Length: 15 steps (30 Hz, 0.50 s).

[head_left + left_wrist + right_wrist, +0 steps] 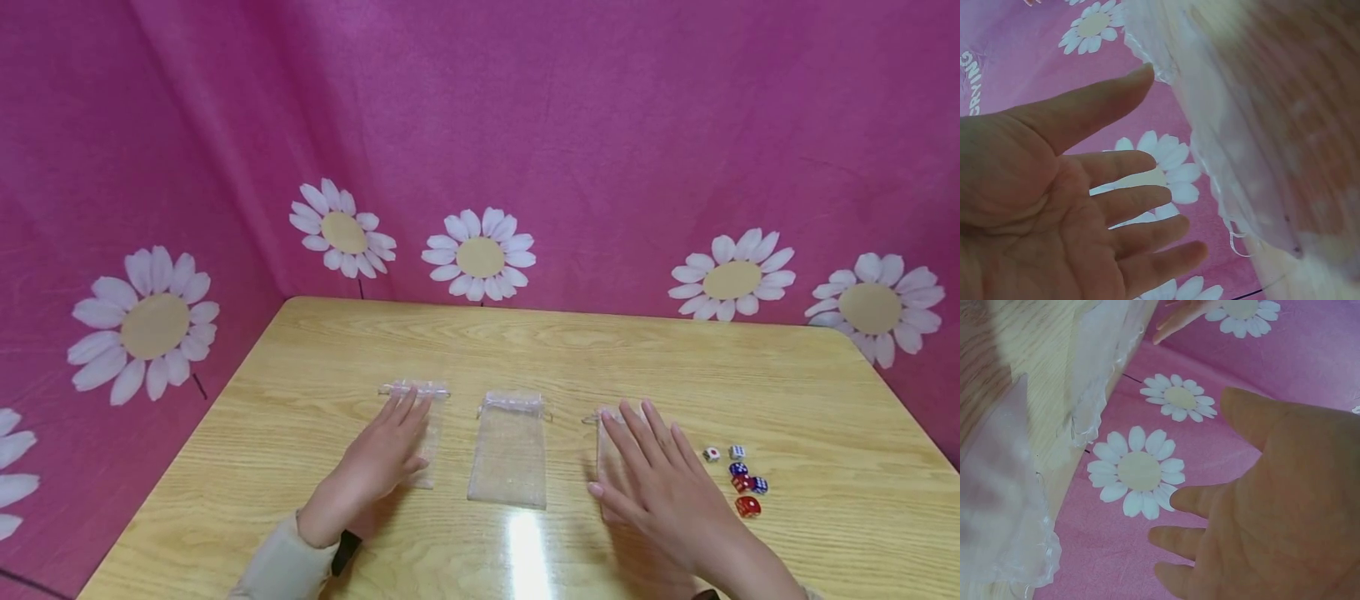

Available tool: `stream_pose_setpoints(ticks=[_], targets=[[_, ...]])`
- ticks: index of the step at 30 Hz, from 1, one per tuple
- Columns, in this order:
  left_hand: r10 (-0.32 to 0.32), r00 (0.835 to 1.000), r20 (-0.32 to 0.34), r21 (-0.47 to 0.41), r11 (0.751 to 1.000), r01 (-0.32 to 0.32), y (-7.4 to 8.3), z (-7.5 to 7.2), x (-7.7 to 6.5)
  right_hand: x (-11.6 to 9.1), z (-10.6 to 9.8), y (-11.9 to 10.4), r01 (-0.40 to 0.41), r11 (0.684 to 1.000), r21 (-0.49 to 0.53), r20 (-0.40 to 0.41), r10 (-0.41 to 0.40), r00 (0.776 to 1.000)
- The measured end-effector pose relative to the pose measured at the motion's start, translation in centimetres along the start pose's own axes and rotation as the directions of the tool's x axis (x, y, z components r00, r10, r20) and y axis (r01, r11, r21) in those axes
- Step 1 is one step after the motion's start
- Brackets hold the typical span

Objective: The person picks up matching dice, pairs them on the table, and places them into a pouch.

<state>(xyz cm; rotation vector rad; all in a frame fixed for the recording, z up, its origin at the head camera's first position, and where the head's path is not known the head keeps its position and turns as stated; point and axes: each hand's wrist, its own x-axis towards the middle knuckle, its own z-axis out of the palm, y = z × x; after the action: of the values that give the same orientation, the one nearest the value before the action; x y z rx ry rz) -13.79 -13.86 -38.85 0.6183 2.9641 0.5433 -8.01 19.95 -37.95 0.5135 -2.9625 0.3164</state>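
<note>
Three sheer white drawstring pouches lie in a row on the table. Over the left pouch [431, 454] is my left hand [378, 454], palm down with straight fingers, covering much of it. The left wrist view shows a gap between that hand [1079, 212] and the pouch [1229, 137]. Between the hands lies the middle pouch [508, 454], flat, drawstring end away from me. My right hand [663, 492], fingers extended, is above the right pouch [609, 471] and hides most of it. In the right wrist view its palm [1279, 512] holds nothing.
Right of my right hand sit several small dice: white dice [712, 454], blue dice [738, 469] and red dice [748, 507]. A pink cloth [585, 150] with daisies hangs behind and left of the wooden table [570, 346].
</note>
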Motion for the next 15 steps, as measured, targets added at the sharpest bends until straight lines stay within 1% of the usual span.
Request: stream_pose_setpoints(ticks=[3, 9, 15], targets=[[-0.019, 1.0, 0.013, -0.007, 1.0, 0.019, -0.26, 0.2, 0.11, -0.14, 0.03, 0.1, -0.003, 1.0, 0.007, 0.008, 0.003, 1.0], [-0.063, 0.998, -0.007, -0.002, 0.998, 0.063, -0.62, 0.46, 0.23, -0.27, -0.03, 0.16, -0.014, 1.0, 0.023, 0.024, 0.013, 1.0], [-0.066, 0.997, -0.027, 0.003, 0.998, 0.066, -0.74, 0.58, 0.22, -0.35, -0.04, 0.16, -0.004, 1.0, 0.006, 0.004, 0.004, 1.0]])
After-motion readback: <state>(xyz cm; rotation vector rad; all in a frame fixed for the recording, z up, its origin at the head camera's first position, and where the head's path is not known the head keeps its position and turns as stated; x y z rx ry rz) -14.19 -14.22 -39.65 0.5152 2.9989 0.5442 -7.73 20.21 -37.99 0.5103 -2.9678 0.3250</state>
